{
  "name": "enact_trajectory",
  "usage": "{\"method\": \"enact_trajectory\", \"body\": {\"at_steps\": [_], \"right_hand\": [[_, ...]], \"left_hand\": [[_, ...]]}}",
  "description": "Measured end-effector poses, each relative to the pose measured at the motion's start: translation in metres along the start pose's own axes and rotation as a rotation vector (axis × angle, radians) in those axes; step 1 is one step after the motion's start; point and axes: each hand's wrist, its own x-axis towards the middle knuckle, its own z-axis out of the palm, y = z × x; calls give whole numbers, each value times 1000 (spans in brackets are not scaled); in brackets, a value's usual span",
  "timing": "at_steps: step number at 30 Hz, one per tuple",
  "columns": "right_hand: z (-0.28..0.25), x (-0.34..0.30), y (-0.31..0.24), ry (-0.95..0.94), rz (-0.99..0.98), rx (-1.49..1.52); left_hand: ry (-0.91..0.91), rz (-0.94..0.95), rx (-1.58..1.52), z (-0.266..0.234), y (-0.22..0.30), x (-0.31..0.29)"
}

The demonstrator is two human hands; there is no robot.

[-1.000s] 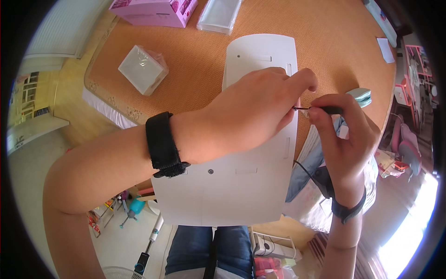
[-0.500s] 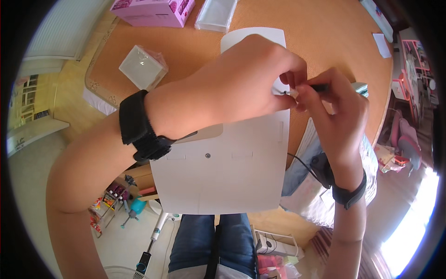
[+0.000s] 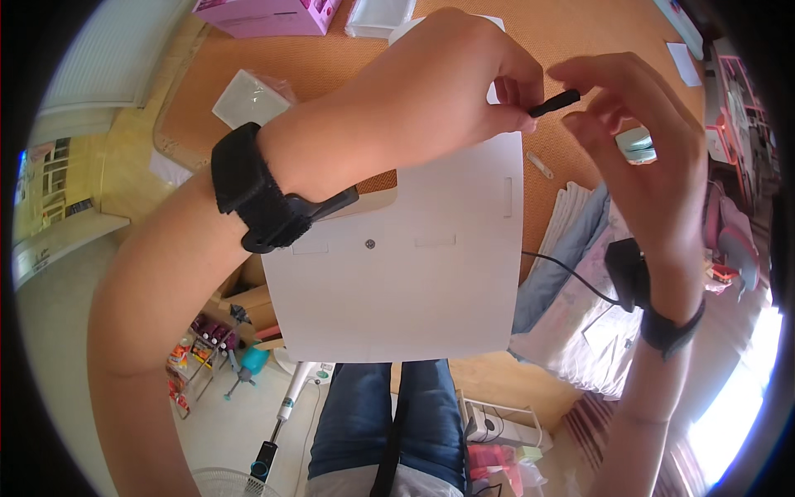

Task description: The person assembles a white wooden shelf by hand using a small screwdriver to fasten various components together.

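My left hand (image 3: pixel 497 83) reaches across from the left over the white board (image 3: pixel 397 311). Pinched between its thumb and fingers is a short black pen-like stick (image 3: pixel 555 103), whose far end points right; the other end is hidden in the grip. Just right of the stick, my right hand (image 3: pixel 650 124) is open, thumb and fingers spread apart, with nothing visible between them. A slim white piece (image 3: pixel 540 165) lies on the orange-brown table mat (image 3: pixel 331 70) below the hands. Something shiny and greenish (image 3: pixel 636 145) shows through the gap of my right hand.
At the back left stand a pink box (image 3: pixel 269 15) and a clear-wrapped white tray (image 3: pixel 377 16). A plastic-wrapped white box (image 3: pixel 250 99) sits nearer. Folded cloth (image 3: pixel 571 290) lies right of the board, where a black cable (image 3: pixel 571 273) runs to my right wrist device (image 3: pixel 627 272).
My right hand has moved right and opened, letting go of the black stick, which stays in my left hand. The slim white piece on the mat has come into view.
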Motion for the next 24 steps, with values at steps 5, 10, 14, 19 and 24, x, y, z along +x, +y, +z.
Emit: {"method": "enact_trajectory", "body": {"at_steps": [5, 10, 14, 19, 24], "right_hand": [[-2, 9, -25, -95, 28, -171], [-6, 11, 6, -79, -212, -124], [-2, 10, -8, 14, -221, -63], [-8, 14, 7, -105, -216, -169], [-17, 17, 2, -177, -186, -289]], "left_hand": [[29, 7, -53, 1, -3, -2], [19, 71, -3, 0, -3, 4], [36, 79, -31, 2, -6, 1], [-74, 5, -161, -16, 12, 7], [-46, -30, -224, -20, 25, 5]]}}
